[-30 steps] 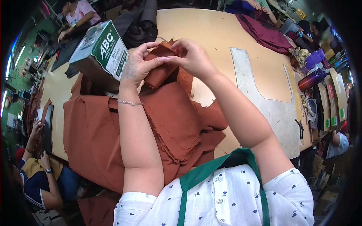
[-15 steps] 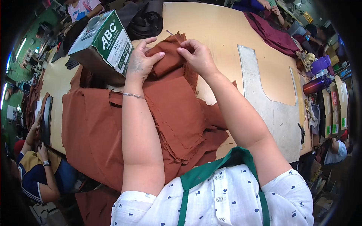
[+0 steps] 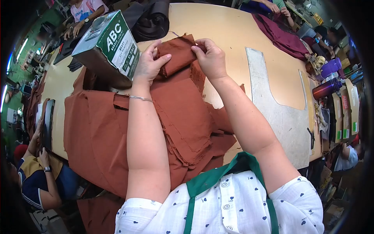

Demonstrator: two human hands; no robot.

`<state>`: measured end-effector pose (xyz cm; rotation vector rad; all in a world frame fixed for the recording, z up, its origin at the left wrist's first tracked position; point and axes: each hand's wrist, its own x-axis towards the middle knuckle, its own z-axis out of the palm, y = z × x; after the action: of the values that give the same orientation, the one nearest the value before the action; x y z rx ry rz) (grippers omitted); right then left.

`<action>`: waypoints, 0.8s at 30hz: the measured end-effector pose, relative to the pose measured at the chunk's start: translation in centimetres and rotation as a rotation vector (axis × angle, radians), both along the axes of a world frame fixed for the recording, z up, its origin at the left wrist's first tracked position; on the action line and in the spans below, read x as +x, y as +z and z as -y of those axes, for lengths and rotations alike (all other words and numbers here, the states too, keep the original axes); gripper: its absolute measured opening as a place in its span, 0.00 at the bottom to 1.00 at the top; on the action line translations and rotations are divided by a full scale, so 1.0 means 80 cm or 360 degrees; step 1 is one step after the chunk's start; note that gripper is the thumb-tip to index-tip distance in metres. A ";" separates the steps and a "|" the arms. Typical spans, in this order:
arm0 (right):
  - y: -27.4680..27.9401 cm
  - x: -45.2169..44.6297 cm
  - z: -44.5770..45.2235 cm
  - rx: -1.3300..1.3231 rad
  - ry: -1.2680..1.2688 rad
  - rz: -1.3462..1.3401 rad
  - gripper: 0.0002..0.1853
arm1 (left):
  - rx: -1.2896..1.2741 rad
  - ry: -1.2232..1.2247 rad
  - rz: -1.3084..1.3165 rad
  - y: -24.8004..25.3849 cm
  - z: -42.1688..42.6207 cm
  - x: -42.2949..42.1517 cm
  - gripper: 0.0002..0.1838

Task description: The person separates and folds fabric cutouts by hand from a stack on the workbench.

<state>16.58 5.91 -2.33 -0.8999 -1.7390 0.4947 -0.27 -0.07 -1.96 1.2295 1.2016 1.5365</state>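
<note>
A folded bundle of rust-brown fabric (image 3: 177, 54) is held up between my two hands above the table. My left hand (image 3: 150, 62) grips its left end, thumb on top and fingers partly hidden behind. At its upper right corner, my right hand (image 3: 210, 58) pinches the edge between thumb and fingers. Below them lies a stack of rust-brown fabric pieces (image 3: 183, 117) with frayed edges. A wider rust-brown cloth (image 3: 93, 132) spreads out to the left, beneath my left forearm.
A green-and-white ABC rubber cement can (image 3: 111, 46) stands left of my left hand. A roll of black material (image 3: 150, 23) lies behind it. On the right, a grey flat pattern piece (image 3: 272, 117) rests on the table (image 3: 210, 19). Other people sit around the edges, beside maroon fabric (image 3: 278, 37).
My right hand has shifted slightly right and up with its corner of the bundle. The bundle's near face now looks flatter and more spread. My left hand has turned slightly.
</note>
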 end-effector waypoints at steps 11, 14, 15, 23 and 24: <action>0.016 0.007 0.009 0.0594 -0.0063 0.0208 0.05 | 0.0350 0.0459 -0.0349 0.001 -0.013 0.018 0.17; 0.018 0.005 0.028 0.0010 0.0230 -0.0096 0.06 | 0.0420 0.0493 -0.0372 0.000 -0.015 0.018 0.17; 0.014 0.002 0.028 -0.0337 0.0337 -0.0325 0.07 | 0.0440 0.0487 -0.0383 0.001 -0.015 0.019 0.17; 0.017 0.009 0.027 -0.0882 0.0546 -0.0547 0.09 | 0.0409 0.0313 -0.0121 0.000 -0.013 0.020 0.17; 0.018 0.009 0.028 -0.0891 0.0449 -0.0476 0.09 | 0.0410 0.0316 -0.0093 0.000 -0.013 0.021 0.17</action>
<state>17.32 3.64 -0.88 -0.9037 -1.4744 1.2809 1.39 0.96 -1.97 1.3610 1.2213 1.8590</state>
